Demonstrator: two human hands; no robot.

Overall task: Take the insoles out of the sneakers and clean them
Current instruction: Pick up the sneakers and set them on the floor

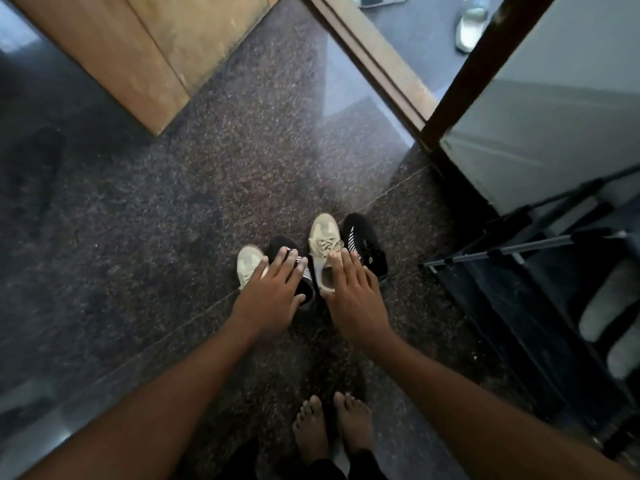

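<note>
Pointing toes away, four sneakers (323, 237) stand side-by-side.

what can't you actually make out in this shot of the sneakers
Head view only.
The insoles: none visible; the right hand covers part of the right beige sneaker opening.
Heels of the left beige sneaker and the black shoe beside it: hidden under the left hand.
Contact: whether either hand touches a shoe cannot be told from above.
The pale shoes on the rack: blurred, cut by the right edge.

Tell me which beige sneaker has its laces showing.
The beige fabric sneaker at the right hand; the other beige sneaker, far left, shows no laces, half hidden by the left hand.
</note>
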